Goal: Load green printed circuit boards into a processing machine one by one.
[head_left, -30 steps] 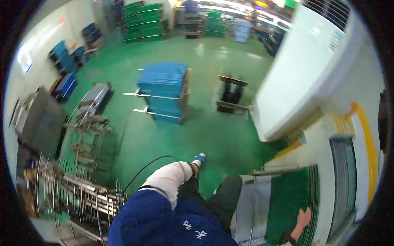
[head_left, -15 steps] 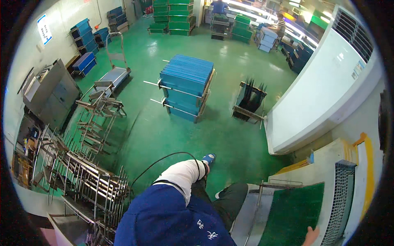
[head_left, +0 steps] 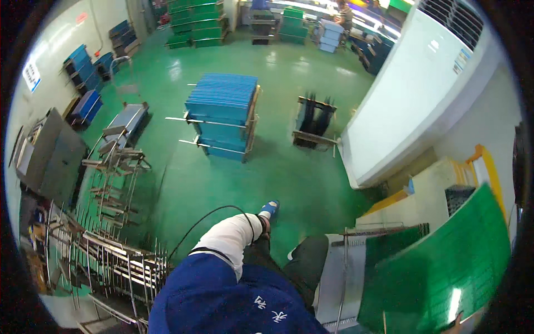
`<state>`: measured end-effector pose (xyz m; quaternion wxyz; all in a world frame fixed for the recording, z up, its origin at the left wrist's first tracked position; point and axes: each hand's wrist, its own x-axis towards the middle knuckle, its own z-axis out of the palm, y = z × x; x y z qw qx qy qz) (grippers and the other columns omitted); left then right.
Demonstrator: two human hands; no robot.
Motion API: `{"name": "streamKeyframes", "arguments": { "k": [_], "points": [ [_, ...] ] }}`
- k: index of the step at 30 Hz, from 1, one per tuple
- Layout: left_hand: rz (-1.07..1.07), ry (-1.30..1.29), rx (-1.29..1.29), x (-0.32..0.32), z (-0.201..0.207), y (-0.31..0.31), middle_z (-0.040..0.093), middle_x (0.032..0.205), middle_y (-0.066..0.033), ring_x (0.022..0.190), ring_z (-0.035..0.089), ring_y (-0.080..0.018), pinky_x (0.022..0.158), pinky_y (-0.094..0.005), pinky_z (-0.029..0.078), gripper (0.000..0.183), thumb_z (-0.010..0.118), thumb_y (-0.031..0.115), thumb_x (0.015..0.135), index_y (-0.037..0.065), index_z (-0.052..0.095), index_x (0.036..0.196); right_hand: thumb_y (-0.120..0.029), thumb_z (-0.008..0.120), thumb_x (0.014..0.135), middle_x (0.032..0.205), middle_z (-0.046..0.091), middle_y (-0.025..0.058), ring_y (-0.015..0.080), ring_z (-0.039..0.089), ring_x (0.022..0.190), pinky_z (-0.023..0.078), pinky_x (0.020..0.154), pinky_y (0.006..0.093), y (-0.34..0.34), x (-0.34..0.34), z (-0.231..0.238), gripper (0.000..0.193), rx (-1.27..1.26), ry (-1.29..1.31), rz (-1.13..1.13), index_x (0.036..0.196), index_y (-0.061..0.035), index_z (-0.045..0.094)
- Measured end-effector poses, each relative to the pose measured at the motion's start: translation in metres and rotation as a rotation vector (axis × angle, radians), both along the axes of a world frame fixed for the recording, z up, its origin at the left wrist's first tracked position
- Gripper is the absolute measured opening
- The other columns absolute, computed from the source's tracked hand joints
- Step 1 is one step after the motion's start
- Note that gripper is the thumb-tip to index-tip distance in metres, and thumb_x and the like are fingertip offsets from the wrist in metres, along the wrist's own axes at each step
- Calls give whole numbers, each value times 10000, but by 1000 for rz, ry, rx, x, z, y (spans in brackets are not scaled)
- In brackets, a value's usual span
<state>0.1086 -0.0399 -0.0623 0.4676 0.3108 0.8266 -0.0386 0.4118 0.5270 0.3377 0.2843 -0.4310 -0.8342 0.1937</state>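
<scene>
And there's the green sheet (head_left: 445, 261), out at four o'clock, bowed and catching the light, overlapping the rack (head_left: 344, 267) at five! The right hand (head_left: 458, 322), mostly cut off between four and five, seems to pinch the sheet's near edge. Left hand (head_left: 266, 225) at six, beyond the white sleeve (head_left: 229, 240): its fingers, can't tell! Looks like the lifting-out step; the next move calls for a firm edge hold, well clear of the rack.
</scene>
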Motion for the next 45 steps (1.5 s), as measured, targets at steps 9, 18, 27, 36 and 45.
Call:
{"name": "streamKeyframes", "arguments": {
  "k": [9,18,27,36,45],
  "points": [
    [-425,26,79,-12,-26,-14,500,1186,-134,986,577,-294,778,-447,464,619,580,344,764,461,332,1319,-67,575,818,821,518,36,111,470,734,414,660,226,39,88,-21,471,54,356,150,1269,6,458],
    [-264,-99,-270,-14,48,16,514,1245,-174,1163,491,-339,936,-428,425,700,547,410,799,101,297,1375,-114,634,831,707,515,44,173,508,725,449,646,306,100,29,-73,124,-868,1430,-25,843,-55,526],
    [-52,149,-156,6,88,34,629,1055,-153,959,600,-341,780,-407,463,537,444,562,858,110,609,1098,-152,624,839,979,567,150,251,561,894,494,723,342,83,-30,-77,209,-1140,1314,-52,921,-34,471],
    [-383,-158,-370,0,124,60,448,1234,-144,1080,516,-368,873,-468,442,719,618,284,738,323,251,1354,-222,556,875,1025,603,192,259,593,867,493,726,366,117,-53,-94,246,-1176,1280,-53,980,-20,462],
    [-545,-127,-234,4,138,75,637,1016,-154,967,595,-369,762,-484,469,568,619,336,780,120,373,1245,-235,527,888,1008,620,173,253,598,839,498,711,366,144,-59,-103,246,-1204,1261,-10,987,-17,470]
  ]
}}
